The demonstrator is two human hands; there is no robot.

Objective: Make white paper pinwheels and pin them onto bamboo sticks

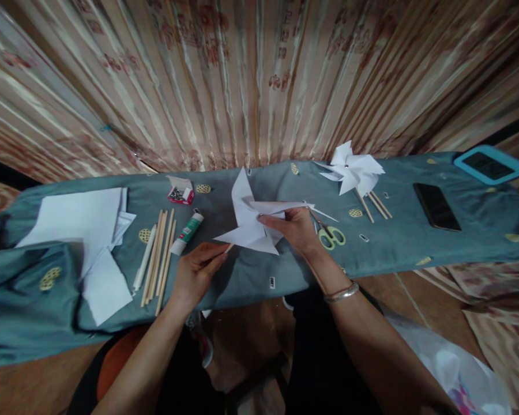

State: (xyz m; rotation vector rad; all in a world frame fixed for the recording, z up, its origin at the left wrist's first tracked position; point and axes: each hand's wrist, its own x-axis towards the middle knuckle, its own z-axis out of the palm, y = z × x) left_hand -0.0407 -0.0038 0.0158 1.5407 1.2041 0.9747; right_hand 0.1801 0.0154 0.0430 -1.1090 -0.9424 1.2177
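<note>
A white paper pinwheel (251, 222) is held between my two hands above the cloth. My left hand (200, 271) pinches the end of its wooden stick (229, 248), most of which is hidden behind the paper. My right hand (294, 227) grips the pinwheel near its centre, the thumb pressed on the middle and the other fingers behind the paper. Scissors with pale green handles (332, 237) lie just right of my right hand. Close to my left hand rests a green and white glue stick (187, 233).
Several wooden sticks (159, 259) and a white pen-like stick (145, 257) lie left, beside white paper sheets (82, 213). A small red box (180, 193) stands behind. Finished pinwheels (350, 168), a phone (436, 206) and a blue-framed device (490, 164) are right.
</note>
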